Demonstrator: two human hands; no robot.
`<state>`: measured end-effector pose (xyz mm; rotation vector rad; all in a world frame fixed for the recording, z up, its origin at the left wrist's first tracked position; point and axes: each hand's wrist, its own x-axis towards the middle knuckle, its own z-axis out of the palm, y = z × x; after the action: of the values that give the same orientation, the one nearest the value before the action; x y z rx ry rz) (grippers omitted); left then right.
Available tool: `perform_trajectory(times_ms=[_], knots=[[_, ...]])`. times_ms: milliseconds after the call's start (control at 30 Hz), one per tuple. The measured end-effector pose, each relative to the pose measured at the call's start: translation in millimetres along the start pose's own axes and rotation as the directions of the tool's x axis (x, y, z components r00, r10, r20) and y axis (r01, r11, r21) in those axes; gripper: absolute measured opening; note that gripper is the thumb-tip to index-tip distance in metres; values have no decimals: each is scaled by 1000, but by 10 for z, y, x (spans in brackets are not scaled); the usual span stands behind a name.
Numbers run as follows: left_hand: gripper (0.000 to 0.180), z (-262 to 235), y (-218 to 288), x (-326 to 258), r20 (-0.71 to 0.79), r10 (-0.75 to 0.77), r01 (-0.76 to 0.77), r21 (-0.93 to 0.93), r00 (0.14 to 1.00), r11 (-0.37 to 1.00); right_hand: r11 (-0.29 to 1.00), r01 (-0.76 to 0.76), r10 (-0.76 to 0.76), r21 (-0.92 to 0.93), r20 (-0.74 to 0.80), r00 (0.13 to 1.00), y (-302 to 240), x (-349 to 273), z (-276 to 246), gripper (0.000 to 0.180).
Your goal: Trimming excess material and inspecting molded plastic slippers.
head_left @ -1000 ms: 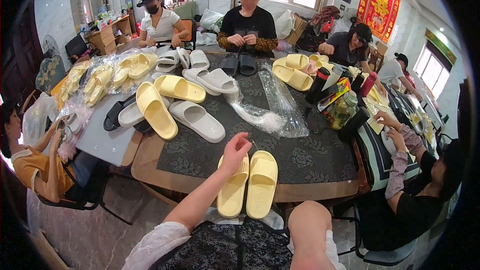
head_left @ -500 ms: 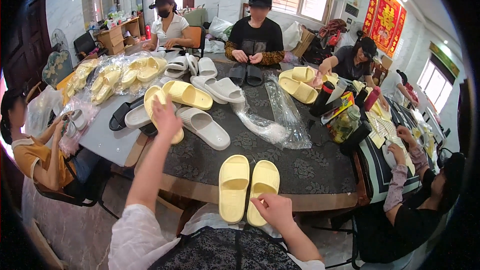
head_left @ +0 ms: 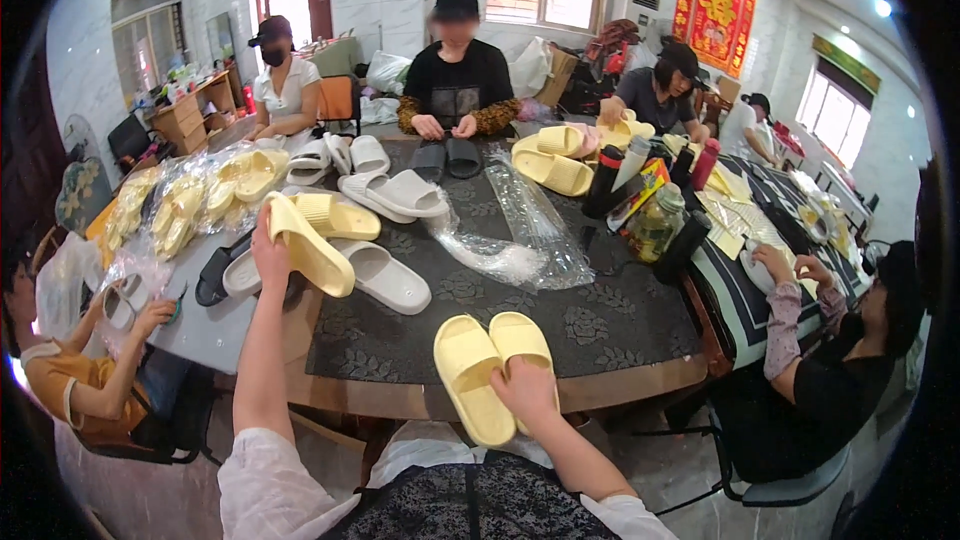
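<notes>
My left hand [head_left: 270, 252] grips the edge of a yellow slipper [head_left: 318, 258], lifted and tilted above the other slippers on the table. Close to my body, my right hand [head_left: 524, 390] has its fingers closed at the strap opening of a ridged yellow slipper [head_left: 521, 338]. Its mate, another yellow slipper [head_left: 466, 365], lies against it on the left, and both overlap the table's front edge. Behind the lifted slipper are a yellow slipper [head_left: 345, 216] and a grey slipper [head_left: 392, 278]. Part of my right fingers is hidden inside the slipper.
Grey slippers [head_left: 400, 195] and plastic-wrapped yellow pairs [head_left: 180, 205] lie at the far left. Crumpled clear plastic bags [head_left: 530, 240] spread mid-table. Bottles and a glass jar [head_left: 657, 225] stand at the right. Co-workers sit around; one opposite handles black slippers [head_left: 445, 158].
My left hand has closed on a yellow slipper and raised it off the pile. My right hand has moved onto the strap area of the near pair, which now sits tilted leftward.
</notes>
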<state>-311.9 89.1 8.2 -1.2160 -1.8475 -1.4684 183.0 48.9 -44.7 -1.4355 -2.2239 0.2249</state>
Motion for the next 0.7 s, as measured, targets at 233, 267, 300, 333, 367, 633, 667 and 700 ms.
perform_trajectory(times_ms=[233,267,300,333,367,633,667,700], knots=[[53,-297,1083,16,77,-13,69,-793,997,605,947,-284,274,-149,-79,958,1015,46,-430,38],[59,-386,1326,-14,127,25,94,-839,992,536,918,-323,310,-232,-91,946,1227,73,-510,39],[71,-452,1536,-35,215,50,157,-836,975,526,893,-342,322,-291,-116,940,1453,107,-560,37],[73,-459,1743,-111,294,111,219,-871,949,439,909,-344,307,-236,-179,935,1705,108,-603,36],[66,-453,1876,-219,312,100,249,-882,945,400,904,-365,322,-224,-204,924,1885,159,-658,31],[49,-394,2708,-1057,608,172,539,-778,775,323,926,-322,369,196,-306,877,1076,189,-1116,69],[50,-351,2725,-1152,641,195,579,-760,743,295,869,-158,261,470,-164,951,1003,153,-952,71],[50,-308,2744,-1242,663,187,612,-745,725,266,699,-25,102,715,-66,993,911,114,-795,74]])
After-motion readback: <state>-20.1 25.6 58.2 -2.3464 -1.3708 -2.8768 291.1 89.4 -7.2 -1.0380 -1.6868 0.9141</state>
